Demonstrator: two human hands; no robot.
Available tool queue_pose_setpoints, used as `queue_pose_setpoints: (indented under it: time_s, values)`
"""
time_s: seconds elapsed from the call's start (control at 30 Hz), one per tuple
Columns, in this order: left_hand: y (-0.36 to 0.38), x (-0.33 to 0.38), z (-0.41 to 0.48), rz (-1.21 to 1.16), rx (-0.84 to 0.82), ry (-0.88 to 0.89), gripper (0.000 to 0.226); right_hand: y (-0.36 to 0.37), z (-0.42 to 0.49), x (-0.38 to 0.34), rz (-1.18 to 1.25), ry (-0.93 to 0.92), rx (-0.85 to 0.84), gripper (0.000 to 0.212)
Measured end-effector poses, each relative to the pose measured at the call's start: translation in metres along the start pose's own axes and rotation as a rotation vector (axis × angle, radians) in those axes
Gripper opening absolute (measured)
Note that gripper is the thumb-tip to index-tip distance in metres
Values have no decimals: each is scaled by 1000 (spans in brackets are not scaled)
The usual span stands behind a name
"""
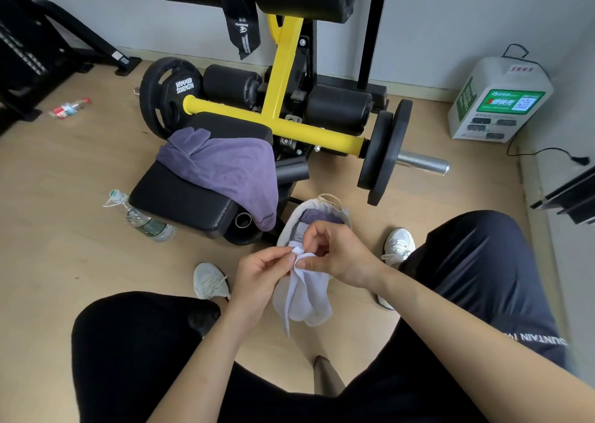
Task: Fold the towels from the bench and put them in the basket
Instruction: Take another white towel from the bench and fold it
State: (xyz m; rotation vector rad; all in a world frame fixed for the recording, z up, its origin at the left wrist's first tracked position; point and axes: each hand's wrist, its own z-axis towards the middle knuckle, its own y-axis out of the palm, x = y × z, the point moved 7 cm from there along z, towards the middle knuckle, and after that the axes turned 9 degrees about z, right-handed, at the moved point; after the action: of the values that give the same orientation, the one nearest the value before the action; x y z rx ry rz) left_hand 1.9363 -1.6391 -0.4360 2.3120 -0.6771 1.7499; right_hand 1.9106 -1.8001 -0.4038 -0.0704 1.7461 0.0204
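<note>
1. Nearest the camera, a seated person's two knees in dark trousers frame the view, with bare forearms reaching forward between them.
2. The left hand (257,269) and the right hand (335,255) meet in the middle; each pinches the top edge of a small pale lilac towel (306,297) between thumb and fingertips, the other fingers curled.
3. The pale towel hangs limp from that pinched edge, bunched and creased, its lower end dangling above the wooden floor (64,261) between two white sneakers.
4. Just beyond the hands sits a white fabric basket (291,223) with a rope handle. Inside it lies purple cloth, seemingly folded; the right hand partly hides it.
5. Just left of the basket stands a black padded bench (180,194). A larger purple towel (225,168) lies draped and rumpled across it, one corner hanging off the pad's right end close to the basket.
6. A clear plastic water bottle (141,219) lies on the floor touching the bench's left side.
7. Behind the bench rises a yellow-framed weight machine (283,77) with black plates and roller pads.
8. Farther off, a second bottle (69,108) lies on the floor at left, and a white charging kiosk (495,100) stands against the wall at right.
</note>
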Motion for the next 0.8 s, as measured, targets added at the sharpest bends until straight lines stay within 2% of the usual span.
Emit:
queue_pose_setpoints:
  time_s: [0.17,0.4,0.43,0.53,0.7,0.8]
  values:
    - [4,5,-1,30,-36,31,27,-3,1,2,-52,-23,33,31]
    - [5,5,1,102,-30,45,11,-2,2,6,-166,-15,1,29]
    - [4,5,1,100,-24,44,6,-4,3,9,-200,-1,-12,27]
    - [-6,6,2,112,28,57,12,-11,5,16,-356,47,-59,21]
    - [-31,16,1,215,130,136,9,-30,4,20,-552,105,-102,21]
    - [-49,17,-1,255,197,153,9,-45,0,26,-766,125,-93,21]
